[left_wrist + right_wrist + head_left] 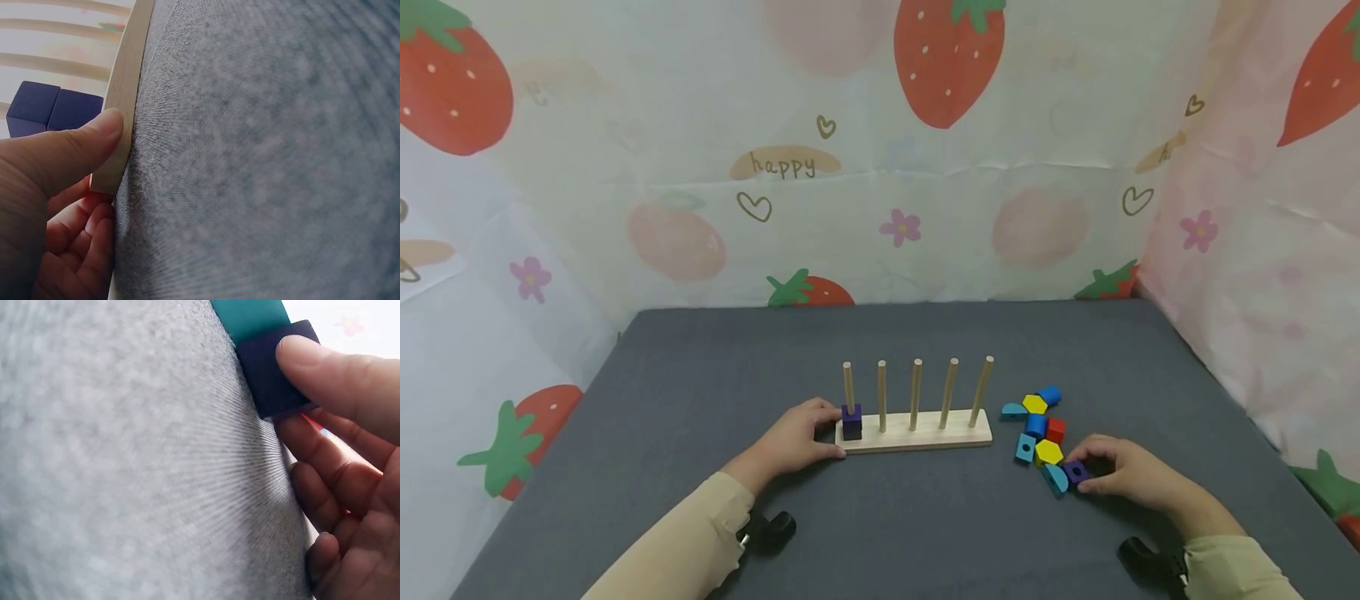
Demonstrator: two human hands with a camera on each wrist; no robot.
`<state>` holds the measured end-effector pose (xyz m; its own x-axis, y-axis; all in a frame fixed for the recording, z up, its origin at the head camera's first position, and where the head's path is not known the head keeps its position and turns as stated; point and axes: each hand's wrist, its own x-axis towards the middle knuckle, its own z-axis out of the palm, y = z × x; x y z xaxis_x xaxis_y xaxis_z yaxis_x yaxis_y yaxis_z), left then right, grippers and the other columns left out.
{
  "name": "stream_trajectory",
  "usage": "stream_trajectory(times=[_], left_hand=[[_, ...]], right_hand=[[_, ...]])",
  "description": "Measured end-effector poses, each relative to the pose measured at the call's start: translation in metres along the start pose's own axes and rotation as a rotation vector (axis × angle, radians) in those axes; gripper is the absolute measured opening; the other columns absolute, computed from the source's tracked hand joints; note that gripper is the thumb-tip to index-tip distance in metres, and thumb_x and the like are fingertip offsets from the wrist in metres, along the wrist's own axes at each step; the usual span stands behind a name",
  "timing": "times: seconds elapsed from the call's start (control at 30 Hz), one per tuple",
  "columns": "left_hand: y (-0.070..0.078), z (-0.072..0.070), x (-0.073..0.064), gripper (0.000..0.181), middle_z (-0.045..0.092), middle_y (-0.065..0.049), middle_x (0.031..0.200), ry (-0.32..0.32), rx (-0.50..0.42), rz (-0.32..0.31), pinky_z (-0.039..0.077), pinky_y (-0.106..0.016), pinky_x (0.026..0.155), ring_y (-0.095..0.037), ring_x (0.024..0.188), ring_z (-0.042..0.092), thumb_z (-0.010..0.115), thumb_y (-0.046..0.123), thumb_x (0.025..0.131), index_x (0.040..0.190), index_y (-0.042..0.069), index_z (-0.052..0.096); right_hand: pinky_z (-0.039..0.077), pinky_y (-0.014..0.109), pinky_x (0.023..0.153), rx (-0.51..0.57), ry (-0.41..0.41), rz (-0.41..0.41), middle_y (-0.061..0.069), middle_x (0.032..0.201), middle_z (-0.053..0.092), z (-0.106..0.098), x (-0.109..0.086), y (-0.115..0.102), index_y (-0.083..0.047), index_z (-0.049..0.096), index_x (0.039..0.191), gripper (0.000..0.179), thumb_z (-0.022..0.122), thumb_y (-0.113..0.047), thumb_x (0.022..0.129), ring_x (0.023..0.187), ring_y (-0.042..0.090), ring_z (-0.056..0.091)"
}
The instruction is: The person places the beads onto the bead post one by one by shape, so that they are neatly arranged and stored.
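My left hand [801, 437] grips the left end of a wooden peg board [917, 444], thumb on its front edge and fingers curled behind the end. Two dark purple cubes [56, 107] are stacked on the leftmost peg [848, 385]; the other pegs are bare. At the right, my right hand [1123, 475] pinches another purple cube [275, 375] with a hole in its top, thumb on one side and fingers on the other. That cube sits low at the cloth, right beside a light blue half-round block [1056, 480].
Loose blocks lie in a cluster right of the board: yellow hexagons [1048, 452], a red cube [1056, 430], blue cylinders [1049, 395], a light blue square block [1025, 448] and a second half-round block [1013, 412]. Grey cloth [737, 358] covers the table, with printed curtains behind.
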<state>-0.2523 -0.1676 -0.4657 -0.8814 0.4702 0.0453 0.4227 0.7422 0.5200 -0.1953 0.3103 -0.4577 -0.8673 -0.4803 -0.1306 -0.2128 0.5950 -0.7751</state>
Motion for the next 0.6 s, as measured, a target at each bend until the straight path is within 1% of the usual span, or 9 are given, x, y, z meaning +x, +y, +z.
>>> stream_trajectory(times=[0.17, 0.23, 0.4, 0.5, 0.6], left_hand=[[0.000, 0.000, -0.001, 0.053, 0.056, 0.000, 0.105, 0.002, 0.003, 0.004, 0.043, -0.037, 0.090, -0.016, 0.098, 0.053, 0.078, 0.028, 0.072, 0.117, 0.006, 0.061], [0.000, 0.001, -0.001, 0.053, 0.056, 0.000, 0.105, 0.005, -0.001, 0.005, 0.043, -0.037, 0.089, -0.016, 0.098, 0.053, 0.078, 0.028, 0.072, 0.117, 0.006, 0.061], [0.001, 0.001, -0.001, 0.051, 0.056, 0.000, 0.106, 0.008, -0.014, 0.004, 0.043, -0.037, 0.089, -0.016, 0.098, 0.054, 0.078, 0.028, 0.072, 0.116, 0.008, 0.062], [0.000, 0.001, 0.000, 0.051, 0.056, 0.000, 0.106, 0.009, -0.016, 0.004, 0.043, -0.037, 0.089, -0.016, 0.098, 0.054, 0.078, 0.028, 0.072, 0.116, 0.008, 0.062], [0.000, 0.001, 0.000, 0.051, 0.056, 0.001, 0.106, 0.008, -0.014, 0.002, 0.043, -0.037, 0.089, -0.015, 0.098, 0.054, 0.078, 0.029, 0.072, 0.116, 0.008, 0.062]], right_hand=[[0.043, 0.023, 0.075, 0.003, 0.006, 0.069, 0.008, 0.103, 0.057, -0.002, 0.000, -0.005, -0.009, 0.062, 0.104, 0.030, 0.068, -0.028, 0.082, 0.087, 0.011, 0.049], [0.043, 0.023, 0.074, 0.020, 0.009, 0.071, 0.009, 0.103, 0.057, -0.003, -0.001, -0.007, -0.006, 0.061, 0.104, 0.030, 0.067, -0.026, 0.083, 0.087, 0.011, 0.050], [0.047, 0.024, 0.072, 0.113, 0.007, 0.085, 0.014, 0.102, 0.059, -0.013, -0.004, -0.017, 0.002, 0.058, 0.108, 0.034, 0.066, -0.021, 0.084, 0.085, 0.012, 0.055], [0.048, 0.025, 0.072, 0.123, 0.025, 0.097, 0.013, 0.101, 0.059, -0.020, -0.005, -0.027, 0.002, 0.058, 0.110, 0.037, 0.066, -0.023, 0.084, 0.085, 0.013, 0.055], [0.049, 0.026, 0.072, 0.104, 0.062, 0.077, 0.013, 0.102, 0.059, -0.027, -0.004, -0.037, 0.001, 0.057, 0.111, 0.037, 0.066, -0.023, 0.084, 0.086, 0.014, 0.056]])
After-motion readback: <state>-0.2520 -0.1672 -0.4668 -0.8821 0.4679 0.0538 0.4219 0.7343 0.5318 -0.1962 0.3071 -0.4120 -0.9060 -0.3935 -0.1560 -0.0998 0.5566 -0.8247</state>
